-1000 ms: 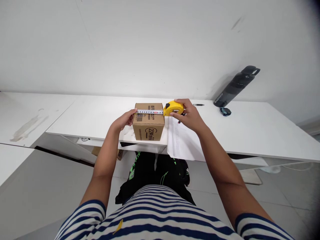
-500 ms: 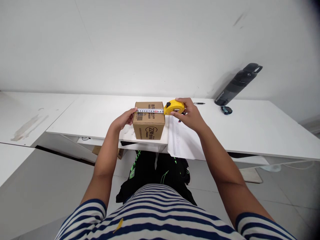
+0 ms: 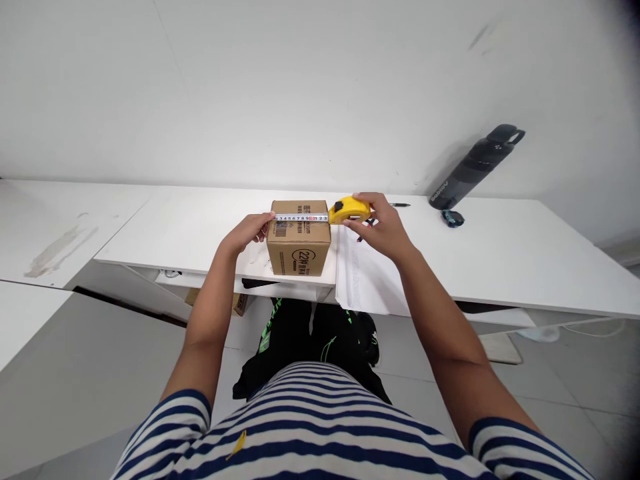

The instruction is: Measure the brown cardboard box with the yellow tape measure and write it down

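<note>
A brown cardboard box (image 3: 300, 257) with dark printing stands on the white desk (image 3: 200, 227). Across its top, from left to right, lies the pulled-out blade of a tape measure (image 3: 350, 209) with a yellow case. My right hand (image 3: 383, 227) grips the case just off the box's right edge, thumb in front and fingers behind. At the box's left edge my left hand (image 3: 249, 232) pinches the end of the blade, its other fingers curled by the box's side. Numbers on the blade face up, with a red mark near the right.
White paper sheets (image 3: 370, 280) lie right of the box, overhanging the front edge. A pen (image 3: 399, 205), a dark watch-like object (image 3: 453, 219) and a tall black bottle (image 3: 475, 167) are farther right, by the wall. A shelf runs under the desktop.
Hardly anything differs. The view has shifted slightly, and the blade stays across the box top with both hands in the same places.
</note>
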A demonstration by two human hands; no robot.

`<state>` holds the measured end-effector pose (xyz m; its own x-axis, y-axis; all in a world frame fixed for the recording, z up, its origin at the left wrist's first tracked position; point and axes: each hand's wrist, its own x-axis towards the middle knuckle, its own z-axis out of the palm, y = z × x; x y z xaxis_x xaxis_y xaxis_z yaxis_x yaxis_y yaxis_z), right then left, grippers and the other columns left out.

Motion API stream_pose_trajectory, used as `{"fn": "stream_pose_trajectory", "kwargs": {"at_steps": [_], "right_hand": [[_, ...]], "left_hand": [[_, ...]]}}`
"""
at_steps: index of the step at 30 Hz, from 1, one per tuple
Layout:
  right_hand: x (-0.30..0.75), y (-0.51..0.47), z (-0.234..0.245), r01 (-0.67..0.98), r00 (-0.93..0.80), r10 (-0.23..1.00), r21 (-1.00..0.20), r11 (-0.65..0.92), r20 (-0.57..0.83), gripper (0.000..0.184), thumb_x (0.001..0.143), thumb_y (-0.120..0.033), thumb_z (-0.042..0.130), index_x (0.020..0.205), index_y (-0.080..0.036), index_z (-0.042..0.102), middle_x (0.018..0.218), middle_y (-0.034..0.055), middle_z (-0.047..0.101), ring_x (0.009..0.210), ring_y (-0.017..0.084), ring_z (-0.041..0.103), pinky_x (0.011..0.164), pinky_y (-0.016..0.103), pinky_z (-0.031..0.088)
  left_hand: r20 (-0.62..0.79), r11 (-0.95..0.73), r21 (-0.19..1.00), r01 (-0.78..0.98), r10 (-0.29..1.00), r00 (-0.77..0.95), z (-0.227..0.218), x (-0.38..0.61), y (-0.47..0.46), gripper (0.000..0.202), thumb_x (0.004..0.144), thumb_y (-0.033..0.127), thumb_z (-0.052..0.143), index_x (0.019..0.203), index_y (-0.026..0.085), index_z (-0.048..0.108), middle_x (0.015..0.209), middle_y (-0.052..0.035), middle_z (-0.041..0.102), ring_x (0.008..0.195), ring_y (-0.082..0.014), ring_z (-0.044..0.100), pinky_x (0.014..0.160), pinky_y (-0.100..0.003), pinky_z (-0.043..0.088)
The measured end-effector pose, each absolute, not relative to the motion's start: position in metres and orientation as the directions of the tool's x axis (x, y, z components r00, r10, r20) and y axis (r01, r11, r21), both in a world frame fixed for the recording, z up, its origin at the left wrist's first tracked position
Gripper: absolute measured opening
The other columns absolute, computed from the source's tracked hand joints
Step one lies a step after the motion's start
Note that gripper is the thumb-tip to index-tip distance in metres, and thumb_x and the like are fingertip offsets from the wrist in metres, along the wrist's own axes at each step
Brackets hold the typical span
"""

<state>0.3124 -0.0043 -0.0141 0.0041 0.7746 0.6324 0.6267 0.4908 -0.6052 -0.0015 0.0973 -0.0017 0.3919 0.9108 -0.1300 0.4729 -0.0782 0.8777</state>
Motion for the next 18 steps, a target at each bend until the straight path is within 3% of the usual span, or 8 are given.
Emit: {"fn": "stream_pose_trajectory", "kwargs": {"at_steps": [4,8,11,14,18], "right_hand": [[0.309,-0.020,-0.005,0.722,-0.040,0.679,-0.448,0.527,0.733,0.041,0.086,-0.045,0.072,0.122,-0.032,0.058,0.122,0.0086,0.068,0.118,0.033,0.064,0.093,0.054,0.058],[0.275,-0.055,-0.012,0.788,-0.042,0.651,-0.375,0.488,0.758,0.042,0.083,-0.043,0.076,0.121,-0.037,0.059,0.116,0.0084,0.068,0.110,0.035,0.067,0.084,0.054,0.061],[0.225,-0.079,-0.025,0.785,-0.096,0.647,-0.342,0.516,0.757,0.030,0.087,-0.033,0.071,0.115,-0.039,0.061,0.118,0.0093,0.066,0.105,0.033,0.068,0.081,0.053,0.061],[0.176,-0.082,-0.030,0.809,-0.052,0.626,-0.335,0.484,0.778,0.029,0.087,-0.021,0.065,0.112,-0.037,0.063,0.124,0.0096,0.065,0.112,0.034,0.066,0.090,0.056,0.059],[0.146,-0.058,-0.020,0.843,0.111,0.573,-0.382,0.378,0.812,0.024,0.088,-0.015,0.056,0.105,-0.030,0.064,0.116,0.0110,0.068,0.107,0.032,0.067,0.086,0.052,0.061]], "left_hand": [[-0.018,-0.197,0.837,0.510,0.922,0.386,0.021,-0.007,0.091,0.037,0.090,0.046,0.057,0.065,0.019,0.055,0.076,-0.0071,0.063,0.070,-0.0163,0.052,0.072,-0.036,0.042],[0.026,-0.234,0.842,0.486,0.917,0.397,0.058,0.002,0.093,0.031,0.090,0.046,0.059,0.080,0.018,0.060,0.092,-0.0098,0.068,0.081,-0.0188,0.056,0.081,-0.038,0.044],[0.062,-0.330,0.808,0.489,0.871,0.487,0.079,0.029,0.103,0.028,0.091,0.045,0.060,0.086,0.017,0.061,0.095,-0.0087,0.066,0.089,-0.0209,0.058,0.088,-0.039,0.044],[0.024,-0.413,0.696,0.588,0.831,0.556,0.080,0.064,0.116,0.026,0.090,0.043,0.061,0.083,0.018,0.059,0.087,-0.0070,0.063,0.091,-0.0246,0.059,0.089,-0.041,0.043],[0.071,-0.449,0.437,0.779,0.881,0.468,0.062,0.096,0.130,0.027,0.088,0.040,0.063,0.073,0.018,0.057,0.085,-0.0107,0.065,0.103,-0.0342,0.059,0.102,-0.051,0.035]]}}
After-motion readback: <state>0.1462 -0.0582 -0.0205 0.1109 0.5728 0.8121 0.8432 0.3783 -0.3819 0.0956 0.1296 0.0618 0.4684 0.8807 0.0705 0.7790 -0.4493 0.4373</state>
